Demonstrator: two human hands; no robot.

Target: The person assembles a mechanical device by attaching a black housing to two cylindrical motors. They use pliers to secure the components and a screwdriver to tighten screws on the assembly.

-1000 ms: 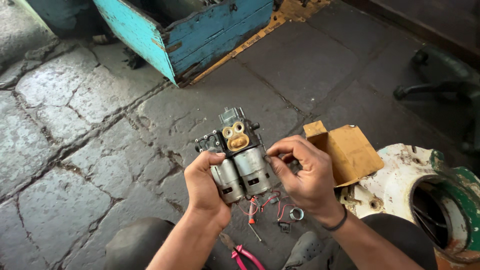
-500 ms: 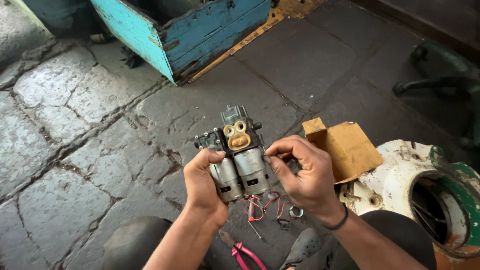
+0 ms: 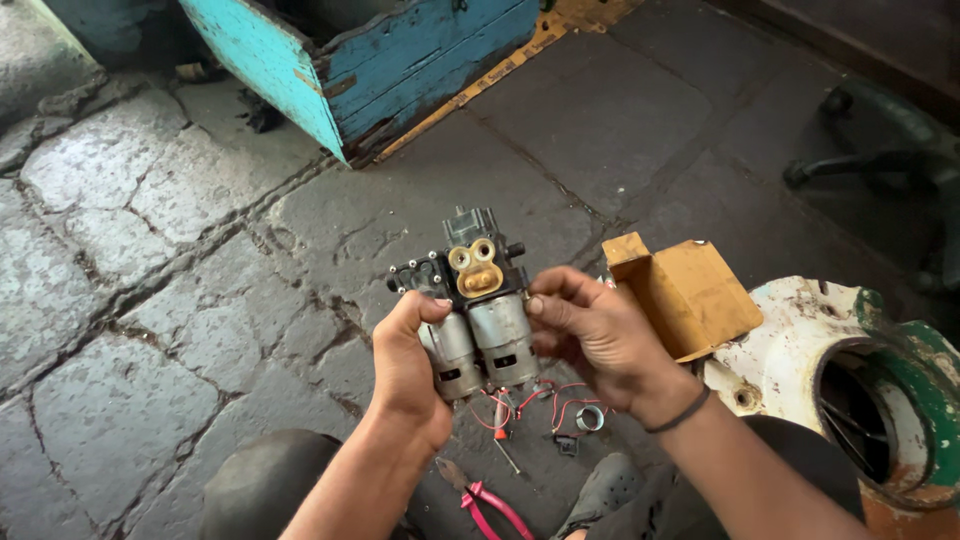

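I hold a small motor pump unit (image 3: 478, 318) in front of me with both hands. It has two silver cylinders side by side, a black head and brass-coloured fittings on top. My left hand (image 3: 408, 372) grips the left cylinder, thumb on its upper end. My right hand (image 3: 596, 338) holds the right cylinder from the side, fingers curled round it. Red wires (image 3: 545, 402) hang from the unit's bottom.
A small metal ring (image 3: 590, 418) and pink-handled pliers (image 3: 490, 500) lie on the stone floor between my feet. An open brown cardboard box (image 3: 690, 295) sits to the right, beside a white and green machine housing (image 3: 850, 380). A blue wooden crate (image 3: 390, 60) stands ahead.
The pump unit and both hands have stayed nearly still; my right fingers shifted slightly on the right cylinder.
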